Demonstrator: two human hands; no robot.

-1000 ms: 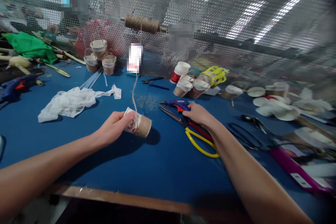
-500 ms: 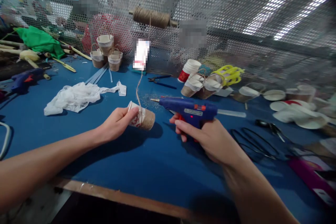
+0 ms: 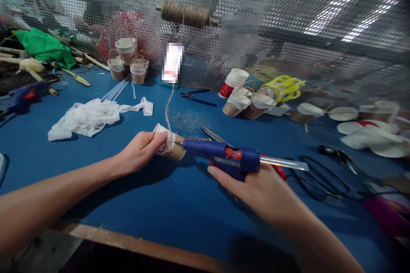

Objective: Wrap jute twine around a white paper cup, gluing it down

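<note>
Tilted on its side, a paper cup (image 3: 162,150) partly wound with brown twine is held by my left hand (image 3: 138,150), thumb on top. A strand of twine (image 3: 168,106) runs from the cup up towards the twine spool (image 3: 185,14) on the mesh. My right hand (image 3: 253,187) is wrapped round the handle of a blue hot glue gun (image 3: 218,151), a clear glue stick (image 3: 285,163) poking out of its back. The gun's nozzle is at the cup's twine-wrapped side; whether it touches I cannot tell. Behind the gun lie scissors (image 3: 214,134), partly hidden.
White gauzy fabric (image 3: 85,117) lies at left, below several finished twine cups (image 3: 126,49). Pliers (image 3: 200,99) rest near the mesh. More cups (image 3: 238,101) and yellow-handled items (image 3: 285,87) stand right of centre. Black cable (image 3: 320,179) coils at right. A second glue gun (image 3: 27,97) lies far left.
My right hand has brought the glue gun left and down, so its nozzle now meets the cup's side in view. Scissors now show behind the gun. My left hand keeps the cup nearly in place.
</note>
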